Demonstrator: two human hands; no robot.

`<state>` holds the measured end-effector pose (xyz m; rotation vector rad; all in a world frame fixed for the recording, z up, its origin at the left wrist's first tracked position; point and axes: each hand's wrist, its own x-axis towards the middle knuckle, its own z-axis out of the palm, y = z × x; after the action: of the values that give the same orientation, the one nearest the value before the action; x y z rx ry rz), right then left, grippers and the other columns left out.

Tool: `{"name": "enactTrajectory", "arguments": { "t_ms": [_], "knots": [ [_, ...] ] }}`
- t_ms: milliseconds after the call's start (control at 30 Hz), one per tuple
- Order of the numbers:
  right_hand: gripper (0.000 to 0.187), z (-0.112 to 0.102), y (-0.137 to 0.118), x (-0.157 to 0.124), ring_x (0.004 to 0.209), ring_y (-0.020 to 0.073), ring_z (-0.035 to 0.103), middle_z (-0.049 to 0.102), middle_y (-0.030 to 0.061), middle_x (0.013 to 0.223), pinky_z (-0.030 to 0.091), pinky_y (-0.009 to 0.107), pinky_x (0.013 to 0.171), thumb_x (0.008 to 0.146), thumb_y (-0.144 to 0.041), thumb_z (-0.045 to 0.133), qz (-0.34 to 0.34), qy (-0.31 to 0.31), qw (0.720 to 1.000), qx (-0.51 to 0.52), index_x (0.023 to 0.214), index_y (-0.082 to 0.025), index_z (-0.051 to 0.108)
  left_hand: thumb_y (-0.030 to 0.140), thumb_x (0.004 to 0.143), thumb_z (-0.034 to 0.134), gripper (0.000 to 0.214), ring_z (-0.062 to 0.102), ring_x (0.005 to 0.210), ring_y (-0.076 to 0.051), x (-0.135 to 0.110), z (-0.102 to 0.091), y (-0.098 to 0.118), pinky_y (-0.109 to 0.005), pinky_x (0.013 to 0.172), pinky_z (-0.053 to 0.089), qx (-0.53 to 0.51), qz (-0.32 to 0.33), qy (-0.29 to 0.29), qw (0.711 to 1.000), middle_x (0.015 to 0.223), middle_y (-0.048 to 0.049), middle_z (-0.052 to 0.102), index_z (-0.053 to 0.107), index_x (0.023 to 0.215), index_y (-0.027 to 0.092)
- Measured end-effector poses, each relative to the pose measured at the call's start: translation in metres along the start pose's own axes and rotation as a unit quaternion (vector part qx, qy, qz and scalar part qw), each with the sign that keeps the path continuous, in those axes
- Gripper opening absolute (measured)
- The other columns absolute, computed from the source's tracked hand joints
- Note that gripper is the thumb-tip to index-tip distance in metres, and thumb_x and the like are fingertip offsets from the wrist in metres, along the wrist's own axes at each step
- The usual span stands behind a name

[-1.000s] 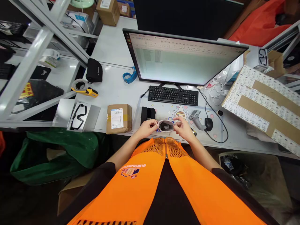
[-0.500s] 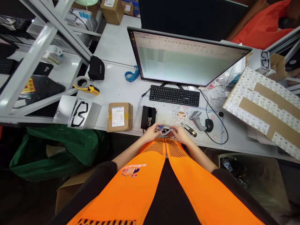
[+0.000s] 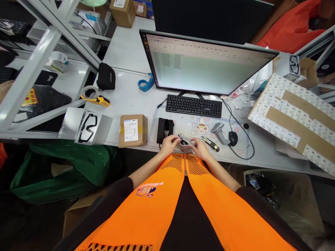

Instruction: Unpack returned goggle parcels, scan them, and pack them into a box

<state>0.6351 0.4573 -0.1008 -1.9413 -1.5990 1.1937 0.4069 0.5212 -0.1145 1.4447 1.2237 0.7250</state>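
Observation:
My left hand (image 3: 169, 145) and my right hand (image 3: 200, 147) are closed on the two sides of a small grey pouch (image 3: 185, 148) at the front edge of the desk. The pouch's mouth is spread, and something dark shows inside that I cannot make out. A bit of blue (image 3: 180, 136), perhaps a cord, sticks up by my left fingers. Just beyond my left hand stands a black case (image 3: 160, 130) with a dark glossy object in it. Close to my right hand lies a yellow-and-black utility knife (image 3: 210, 143).
A barcode scanner (image 3: 220, 133) and a mouse (image 3: 233, 138) lie to the right; a keyboard (image 3: 194, 106) sits below the monitor (image 3: 209, 66). Leftward are a cardboard parcel (image 3: 133, 130), a goggles box (image 3: 90, 128) and a yellow tape dispenser (image 3: 98, 100). Another person's hand (image 3: 5, 89) shows at the left edge.
The pouch's mouth has been spread wider and its body now hangs down more visibly between my hands. Another person's hand has appeared at the left edge.

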Motion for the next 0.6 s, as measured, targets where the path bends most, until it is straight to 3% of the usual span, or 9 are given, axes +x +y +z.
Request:
{"name": "enactTrajectory", "arguments": {
  "t_ms": [67, 167, 267, 367, 467, 600],
  "knots": [
    [0.038, -0.004, -0.003, -0.002, 0.072, 0.0185, 0.063, 0.07, 0.002, 0.078, 0.046, 0.029, 0.074, 0.096, -0.027, 0.064, 0.009, -0.023, 1.0, -0.009, 0.131, -0.012, 0.071, 0.044, 0.092, 0.072, 0.028, 0.075, 0.104, -0.027, 0.004, 0.001, 0.0, -0.039, 0.097, 0.057, -0.031, 0.009, 0.032, 0.999, 0.108, -0.0107, 0.082, 0.082, 0.101, 0.02],
    [0.044, -0.011, -0.006, -0.008, 0.066, 0.017, 0.06, 0.064, -0.0018, 0.07, 0.042, 0.027, 0.068, 0.094, -0.028, 0.066, 0.017, -0.043, 0.999, 0.005, 0.134, -0.01, 0.07, 0.045, 0.087, 0.08, 0.036, 0.072, 0.119, -0.03, 0.011, 0.002, -0.001, -0.044, 0.111, 0.052, -0.156, -0.043, 0.039, 0.986, 0.121, -0.0126, 0.081, 0.082, 0.112, 0.019],
    [0.053, -0.017, -0.005, -0.017, 0.064, 0.0171, 0.058, 0.062, -0.0027, 0.067, 0.041, 0.028, 0.067, 0.092, -0.03, 0.066, 0.019, -0.043, 0.999, 0.027, 0.14, -0.007, 0.067, 0.043, 0.083, 0.087, 0.046, 0.07, 0.126, -0.028, 0.017, 0.001, 0.001, -0.045, 0.116, 0.049, -0.329, -0.101, 0.046, 0.938, 0.127, -0.0126, 0.078, 0.077, 0.121, 0.018],
    [0.043, -0.021, -0.001, -0.028, 0.06, 0.0169, 0.054, 0.062, -0.0004, 0.065, 0.039, 0.028, 0.063, 0.094, -0.038, 0.06, 0.026, -0.05, 0.998, 0.036, 0.121, -0.009, 0.076, 0.038, 0.082, 0.09, 0.045, 0.074, 0.116, -0.023, 0.021, -0.003, 0.005, -0.04, 0.111, 0.055, -0.436, -0.133, 0.049, 0.889, 0.114, -0.0103, 0.078, 0.072, 0.117, 0.017],
    [0.04, -0.025, 0.002, -0.039, 0.058, 0.0173, 0.052, 0.063, 0.0011, 0.064, 0.038, 0.029, 0.062, 0.094, -0.042, 0.056, 0.021, -0.027, 0.999, 0.031, 0.107, -0.013, 0.08, 0.034, 0.083, 0.091, 0.04, 0.076, 0.086, -0.017, 0.023, -0.006, 0.011, -0.034, 0.089, 0.063, -0.402, -0.191, 0.016, 0.895, 0.095, -0.0054, 0.075, 0.067, 0.109, 0.017],
    [0.042, -0.03, 0.0, -0.044, 0.061, 0.0182, 0.055, 0.066, 0.0032, 0.066, 0.042, 0.03, 0.066, 0.093, -0.041, 0.055, 0.008, 0.004, 1.0, 0.022, 0.109, -0.013, 0.082, 0.045, 0.084, 0.091, 0.045, 0.066, 0.057, -0.013, 0.025, -0.004, 0.014, -0.028, 0.058, 0.058, -0.241, -0.259, -0.126, 0.927, 0.096, -0.0064, 0.075, 0.068, 0.111, 0.017]
  ]
}}
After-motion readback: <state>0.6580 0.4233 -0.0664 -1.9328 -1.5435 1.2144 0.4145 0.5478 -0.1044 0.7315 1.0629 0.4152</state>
